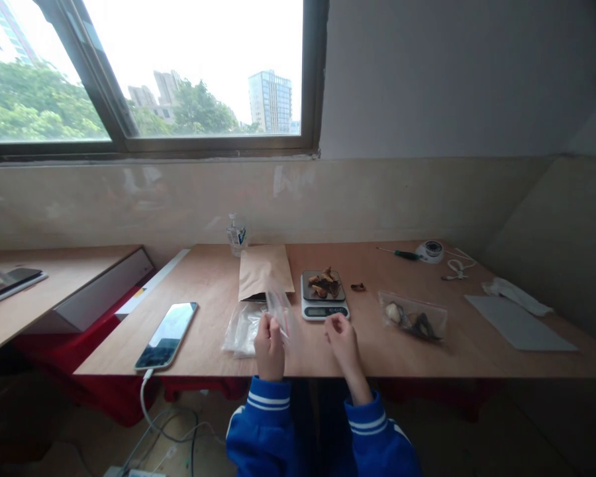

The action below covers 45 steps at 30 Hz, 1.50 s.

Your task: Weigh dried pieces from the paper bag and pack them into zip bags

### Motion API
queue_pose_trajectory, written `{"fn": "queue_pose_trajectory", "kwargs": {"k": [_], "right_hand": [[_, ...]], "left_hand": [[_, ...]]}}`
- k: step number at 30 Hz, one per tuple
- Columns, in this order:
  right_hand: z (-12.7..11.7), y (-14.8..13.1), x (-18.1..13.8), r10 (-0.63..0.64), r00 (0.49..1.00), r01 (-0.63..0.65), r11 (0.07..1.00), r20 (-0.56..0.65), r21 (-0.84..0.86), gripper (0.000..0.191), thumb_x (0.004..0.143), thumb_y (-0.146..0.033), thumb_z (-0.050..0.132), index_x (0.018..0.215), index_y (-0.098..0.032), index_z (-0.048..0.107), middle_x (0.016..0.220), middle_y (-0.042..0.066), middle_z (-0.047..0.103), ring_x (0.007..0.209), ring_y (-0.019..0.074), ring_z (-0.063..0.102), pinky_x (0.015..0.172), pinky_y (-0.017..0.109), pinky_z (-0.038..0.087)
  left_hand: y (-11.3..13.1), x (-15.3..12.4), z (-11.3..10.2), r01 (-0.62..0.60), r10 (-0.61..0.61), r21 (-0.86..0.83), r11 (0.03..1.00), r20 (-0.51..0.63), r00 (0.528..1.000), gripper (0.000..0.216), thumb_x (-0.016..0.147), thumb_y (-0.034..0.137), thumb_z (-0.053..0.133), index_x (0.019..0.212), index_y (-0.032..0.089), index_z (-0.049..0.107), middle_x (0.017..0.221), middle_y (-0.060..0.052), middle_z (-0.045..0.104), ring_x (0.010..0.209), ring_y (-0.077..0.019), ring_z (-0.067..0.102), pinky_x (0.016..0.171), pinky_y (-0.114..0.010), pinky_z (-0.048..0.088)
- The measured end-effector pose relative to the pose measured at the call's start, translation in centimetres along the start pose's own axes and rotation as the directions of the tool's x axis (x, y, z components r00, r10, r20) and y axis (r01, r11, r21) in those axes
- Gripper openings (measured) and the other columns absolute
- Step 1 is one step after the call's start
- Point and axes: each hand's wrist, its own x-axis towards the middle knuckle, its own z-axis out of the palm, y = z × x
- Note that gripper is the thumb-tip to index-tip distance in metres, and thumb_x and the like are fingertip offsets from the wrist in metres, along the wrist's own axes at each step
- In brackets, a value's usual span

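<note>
Our left grip (269,348) is holding a clear bag (279,305), right grip (344,341) pinching narrow; one pouch (413,319) is lying filled, dried pieces (333,287) sitting unbagged.

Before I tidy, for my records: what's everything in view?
Scale: 1, white, centre
Curled pieces: several, brown, on scale
Loose piece: 1, brown, beside scale
Filled bag: 1, clear, right
Paper bag: 1, brown, left of scale
Flat bags: uncounted, clear, front
Held bag: 1, clear, front centre
Phone: 1, pale, left
Bottle: 1, clear, by wall
Screwdriver: 1, green, back right
Dome camera: 1, white, beside screwdriver
Sheet, cloth: 1 each, white, far right
Device: 1, dark, left table
Tables: 2, brown, near, left
Window: 1, dark, above
Cables: several, mixed, mostly below
Left hand: 1, blue sleeve, on bag
Right hand: 1, blue sleeve, before scale
</note>
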Motion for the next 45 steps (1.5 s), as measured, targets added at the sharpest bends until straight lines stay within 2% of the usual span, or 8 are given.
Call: {"fn": "queue_pose_trajectory", "kwargs": {"k": [3, 8, 12, 19, 24, 28, 36, 45], "right_hand": [[-1.9, -0.6, 0.2, -0.012, 0.999, 0.013, 1.000, -0.031, 0.029, 0.041, 0.075, -0.061, 0.055, 0.072, -0.020, 0.055, 0.059, -0.002, 0.052, 0.053, 0.0138, 0.048, 0.049, 0.025, 0.038], [-0.6, -3.2, -1.3, -0.014, 0.960, 0.002, 0.999, 0.279, 0.043, 0.036, 0.082, -0.055, 0.051, 0.084, -0.019, 0.058, 0.067, 0.000, 0.057, 0.056, 0.0128, 0.052, 0.051, 0.024, 0.041], [0.9, -3.5, -1.9, -0.045, 0.956, 0.034, 0.999, 0.289, 0.040, 0.031, 0.082, -0.051, 0.054, 0.077, -0.019, 0.056, 0.064, -0.001, 0.057, 0.056, 0.0140, 0.053, 0.053, 0.025, 0.043], [-0.2, -2.3, -1.1, -0.052, 0.994, 0.051, 0.999, 0.100, 0.010, 0.033, 0.078, -0.051, 0.058, 0.071, -0.019, 0.056, 0.061, 0.000, 0.057, 0.054, 0.0139, 0.052, 0.052, 0.025, 0.042], [-1.0, -1.4, 1.0, -0.184, 0.978, 0.199, 0.965, 0.102, -0.168, 0.030, 0.087, -0.043, 0.047, 0.088, -0.019, 0.064, 0.091, 0.009, 0.067, 0.086, 0.0223, 0.062, 0.071, 0.034, 0.050], [-2.2, 0.5, 4.8, -0.423, 0.903, 0.408, 0.795, 0.071, -0.449, 0.030, 0.085, -0.027, 0.044, 0.108, -0.017, 0.062, 0.117, 0.014, 0.060, 0.113, 0.0263, 0.052, 0.096, 0.045, 0.042], [-3.0, 2.2, 8.7, -0.433, 0.860, 0.495, 0.586, 0.269, -0.641, 0.029, 0.082, -0.015, 0.044, 0.102, -0.019, 0.064, 0.102, 0.012, 0.066, 0.098, 0.0263, 0.058, 0.087, 0.044, 0.046], [-1.9, -4.2, 5.3, -0.346, 0.932, 0.362, 0.888, 0.109, -0.282, 0.022, 0.083, -0.033, 0.054, 0.096, -0.019, 0.065, 0.092, 0.009, 0.069, 0.080, 0.0212, 0.064, 0.074, 0.035, 0.051]], "left_hand": [[-0.4, 0.3, 0.1, 0.045, -0.048, -0.050, 0.998, -0.062, 0.997, 0.032, 0.087, 0.042, 0.036, 0.062, 0.023, 0.032, 0.051, 0.006, 0.032, 0.048, -0.0110, 0.035, 0.049, -0.022, 0.033], [0.1, -0.3, 1.3, -0.015, 0.035, -0.062, 0.998, 0.344, 0.938, 0.030, 0.086, 0.043, 0.043, 0.066, 0.021, 0.043, 0.054, 0.005, 0.043, 0.050, -0.0100, 0.043, 0.049, -0.021, 0.035], [0.6, -0.9, 1.6, -0.011, 0.033, -0.049, 0.999, 0.476, 0.879, 0.031, 0.086, 0.046, 0.043, 0.069, 0.020, 0.047, 0.055, 0.004, 0.047, 0.050, -0.0103, 0.047, 0.048, -0.021, 0.037], [0.3, 0.2, -0.5, 0.116, -0.111, -0.133, 0.984, 0.045, 0.993, 0.037, 0.085, 0.049, 0.040, 0.060, 0.022, 0.035, 0.047, 0.006, 0.036, 0.041, -0.0089, 0.037, 0.041, -0.020, 0.033], [0.5, 0.1, -0.2, 0.179, -0.162, -0.135, 0.974, 0.127, 0.979, 0.037, 0.082, 0.052, 0.044, 0.062, 0.022, 0.037, 0.047, 0.006, 0.038, 0.043, -0.0098, 0.039, 0.041, -0.020, 0.034], [0.4, -0.3, 0.4, 0.206, -0.181, -0.153, 0.967, 0.162, 0.970, 0.038, 0.081, 0.054, 0.046, 0.062, 0.022, 0.038, 0.049, 0.006, 0.041, 0.045, -0.0095, 0.040, 0.042, -0.020, 0.034], [0.1, -0.3, 0.7, 0.204, -0.177, -0.125, 0.971, 0.197, 0.964, 0.039, 0.082, 0.056, 0.047, 0.065, 0.021, 0.041, 0.050, 0.006, 0.043, 0.046, -0.0097, 0.043, 0.042, -0.019, 0.034], [-0.5, -0.5, 1.1, 0.111, -0.121, 0.065, 0.992, 0.170, 0.978, 0.036, 0.087, 0.051, 0.041, 0.065, 0.022, 0.044, 0.051, 0.004, 0.048, 0.052, -0.0126, 0.049, 0.050, -0.022, 0.035]]}}
